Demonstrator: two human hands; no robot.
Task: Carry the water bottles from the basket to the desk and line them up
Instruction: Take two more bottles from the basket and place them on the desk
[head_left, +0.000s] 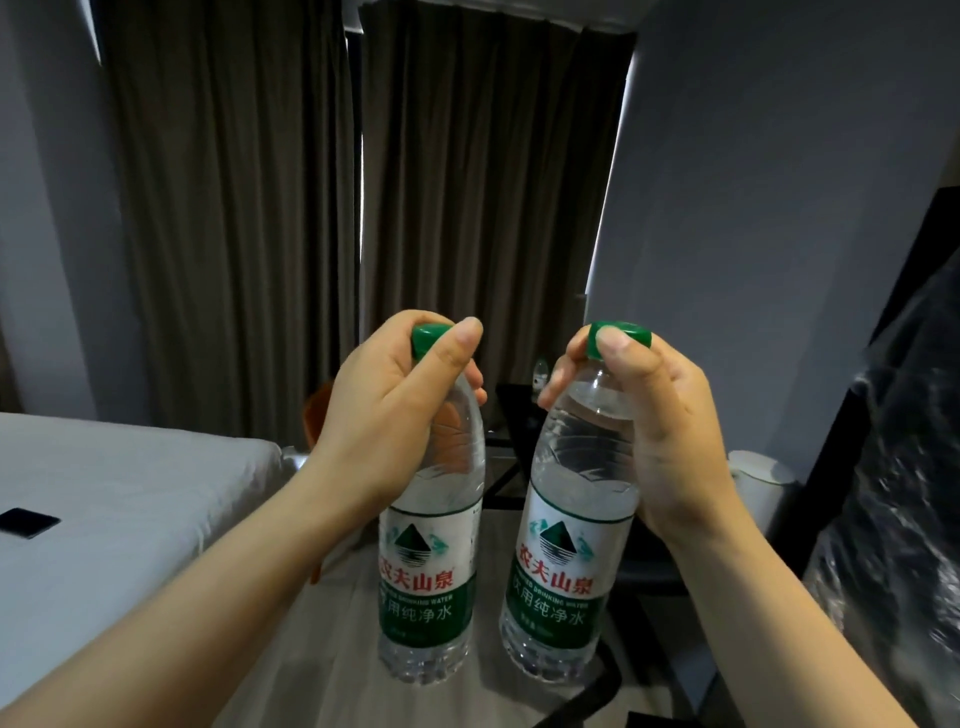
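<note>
Two clear water bottles with green caps and green-and-white labels hang upright in the air in front of me. My left hand (384, 400) grips the left bottle (428, 577) round its neck and cap. My right hand (644, 415) grips the right bottle (563, 566) the same way, thumb on the cap. The bottles are side by side, a small gap between them. Far behind, another small bottle (540, 370) stands on a dark desk (511, 410). No basket is in view.
A bed with a white sheet (130, 499) lies at the left, a black phone (26, 521) on it. Dark curtains (311, 208) cover the back wall. A white kettle (761, 483) and a dark plastic-wrapped object (898, 467) stand at the right.
</note>
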